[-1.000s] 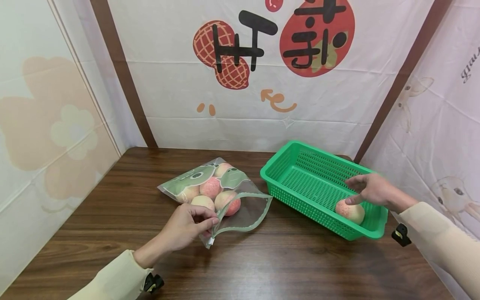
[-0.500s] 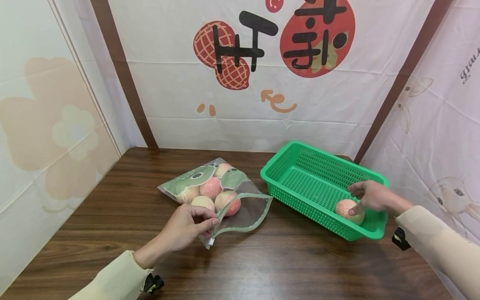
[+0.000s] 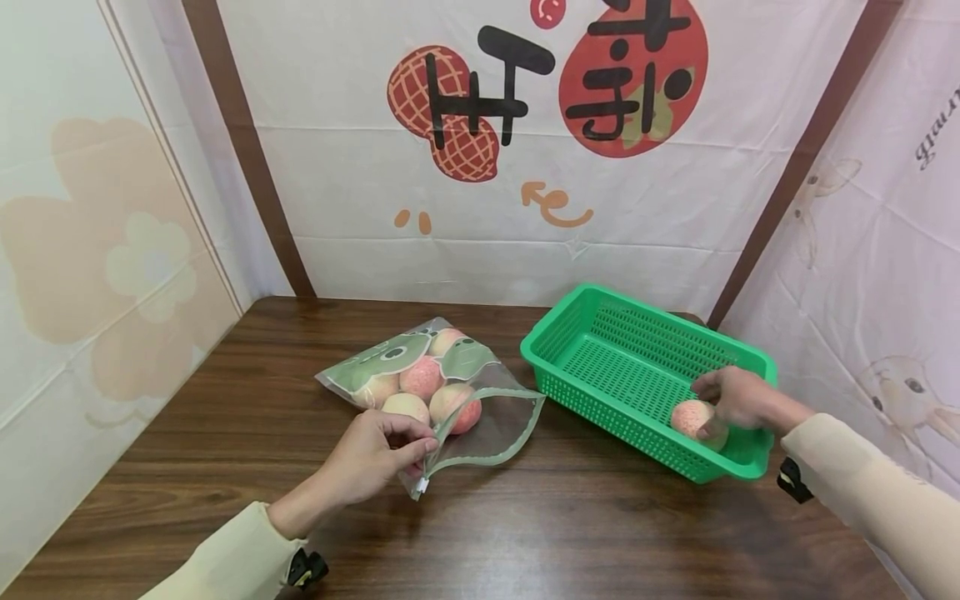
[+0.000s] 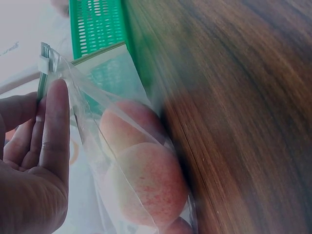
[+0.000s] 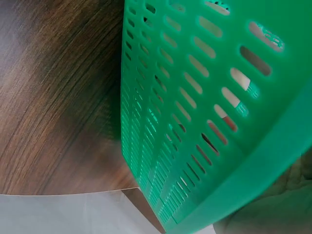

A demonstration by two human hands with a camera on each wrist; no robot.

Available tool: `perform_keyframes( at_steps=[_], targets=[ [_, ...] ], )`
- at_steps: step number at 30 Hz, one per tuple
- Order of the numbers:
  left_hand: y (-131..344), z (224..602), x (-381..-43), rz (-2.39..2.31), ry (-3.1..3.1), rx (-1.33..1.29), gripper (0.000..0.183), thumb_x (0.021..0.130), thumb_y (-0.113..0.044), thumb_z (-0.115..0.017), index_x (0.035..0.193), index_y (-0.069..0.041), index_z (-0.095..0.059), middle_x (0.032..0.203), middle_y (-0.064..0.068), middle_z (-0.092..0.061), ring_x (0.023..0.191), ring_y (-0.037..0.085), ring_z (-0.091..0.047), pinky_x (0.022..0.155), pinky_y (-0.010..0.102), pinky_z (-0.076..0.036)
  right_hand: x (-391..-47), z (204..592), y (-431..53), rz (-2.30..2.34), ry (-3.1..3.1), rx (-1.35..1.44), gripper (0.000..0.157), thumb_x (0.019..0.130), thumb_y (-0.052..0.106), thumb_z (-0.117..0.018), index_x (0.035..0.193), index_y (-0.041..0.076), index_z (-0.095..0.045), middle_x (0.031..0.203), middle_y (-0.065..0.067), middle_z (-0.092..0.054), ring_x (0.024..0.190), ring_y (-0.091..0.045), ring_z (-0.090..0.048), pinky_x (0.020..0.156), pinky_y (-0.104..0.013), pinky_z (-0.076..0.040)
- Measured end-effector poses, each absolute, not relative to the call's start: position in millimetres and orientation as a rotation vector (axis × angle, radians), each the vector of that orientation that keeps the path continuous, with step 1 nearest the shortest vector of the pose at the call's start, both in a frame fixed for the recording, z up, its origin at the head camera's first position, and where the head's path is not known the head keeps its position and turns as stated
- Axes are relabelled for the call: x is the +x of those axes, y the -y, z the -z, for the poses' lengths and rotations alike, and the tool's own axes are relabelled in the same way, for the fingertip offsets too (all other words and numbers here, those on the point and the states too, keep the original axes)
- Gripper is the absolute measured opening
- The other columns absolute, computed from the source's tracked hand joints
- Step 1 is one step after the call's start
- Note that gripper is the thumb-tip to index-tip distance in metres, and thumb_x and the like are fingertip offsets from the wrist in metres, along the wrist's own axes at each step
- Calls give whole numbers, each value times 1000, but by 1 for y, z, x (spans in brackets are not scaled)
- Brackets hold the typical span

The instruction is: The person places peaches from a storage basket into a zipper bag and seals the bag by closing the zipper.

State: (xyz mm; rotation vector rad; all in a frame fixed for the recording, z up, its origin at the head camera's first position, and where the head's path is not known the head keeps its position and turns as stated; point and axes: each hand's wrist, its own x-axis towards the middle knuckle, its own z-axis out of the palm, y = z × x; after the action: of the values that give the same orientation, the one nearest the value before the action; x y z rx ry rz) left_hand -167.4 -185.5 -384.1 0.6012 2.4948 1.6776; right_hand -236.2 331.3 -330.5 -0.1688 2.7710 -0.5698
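Observation:
My left hand pinches the mouth corner of a clear zip bag, near its white slider. The bag lies on the table with its mouth spread toward the right; green cartoon shapes are printed on it. Several pink-and-cream peaches fill its far part. At the right, my right hand reaches down into a green plastic basket and grips a single peach at its near right end, thumb on the near side. The basket's wall hides most of that hand in the right wrist view.
A dark wooden table carries both bag and basket. Behind it hangs a white printed cloth, with more cloth panels along the left and right sides. The basket's raised rim stands between the bag and the peach in the basket.
My right hand has lowered into the basket, its fingers and thumb closing around the peach. The left hand and the bag have stayed in place.

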Motion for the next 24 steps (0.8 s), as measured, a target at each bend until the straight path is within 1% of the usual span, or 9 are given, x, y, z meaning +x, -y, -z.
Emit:
perform_keyframes(
  at_steps=[5,9,16,24],
  targets=[
    [185,384,-167,-1678,-2494,602,8,93,-12,-77,93,-3,-78,75,6,-70,65,13,-67,56,28,-58,-237,332,-331,519,-2784,-207,64,70,16,-96,122,-7,-68,115,-22,-70,106,-41,-64,84,-50,-57],
    [186,384,-167,-1682,-2491,605,8,92,-12,-77,93,-4,-78,75,6,-70,64,13,-67,56,28,-58,-236,332,-330,480,-2803,-236,58,72,20,-95,118,-5,-70,111,-19,-71,102,-39,-65,82,-50,-57],
    [186,385,-168,-1691,-2478,600,8,93,-11,-77,94,-3,-78,76,7,-71,65,14,-68,56,29,-59,-234,335,-330,482,-2818,-237,57,73,28,-94,113,-4,-70,102,-10,-71,93,-27,-65,76,-44,-56],
    [185,384,-168,-1686,-2481,596,9,93,-12,-77,94,-3,-79,76,7,-71,64,14,-68,55,29,-59,-230,327,-326,601,-2854,-216,63,76,30,-93,118,-9,-67,103,-13,-70,94,-29,-65,74,-42,-56]
  ],
)
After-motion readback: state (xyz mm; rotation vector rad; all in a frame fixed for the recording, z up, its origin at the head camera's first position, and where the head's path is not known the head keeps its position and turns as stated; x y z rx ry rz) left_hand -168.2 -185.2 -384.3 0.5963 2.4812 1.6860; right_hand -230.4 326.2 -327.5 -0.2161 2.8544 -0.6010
